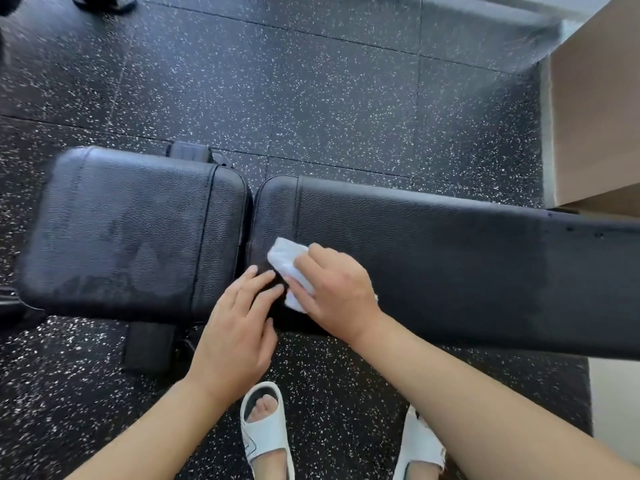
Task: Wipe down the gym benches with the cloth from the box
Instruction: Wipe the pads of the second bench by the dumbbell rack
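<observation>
Speckled black rubber floor (pixel 311 98) under everything. Black padded bench (pixel 450 258) across the middle, two pads end to end: long back pad (pixel 485 271) running off right, shorter seat pad (pixel 128 230) to its left, narrow gap between them. Dull smeared patches on the seat pad surface. Black frame foot (pixel 149 344) sticking out under the seat pad's near edge.

Tan box (pixel 595 109) on the floor just beyond the bench's far right end, one corner in view, contents hidden.

Right hand (pixel 336 292) palm-down on the back pad near its left end, close to the gap. Fingers slightly bent, spread over the cloth (pixel 287 261), pressing it flat to the pad; thumb tucked against the cloth's near side. Grip under the palm hidden, so pinch versus plain press: cannot tell.

Left hand (pixel 239 327) at the bench's near edge, right at the gap. Fingers nearly straight, close together, tips resting on the back pad's left end just beside the cloth, one fingertip near or touching its edge. Nothing held.

Cloth white, folded small, crumpled, lying on the back pad just right of the gap, partly covered by the right hand.

White open-toe sandals (pixel 266 434) on the floor on the near side of the bench.
</observation>
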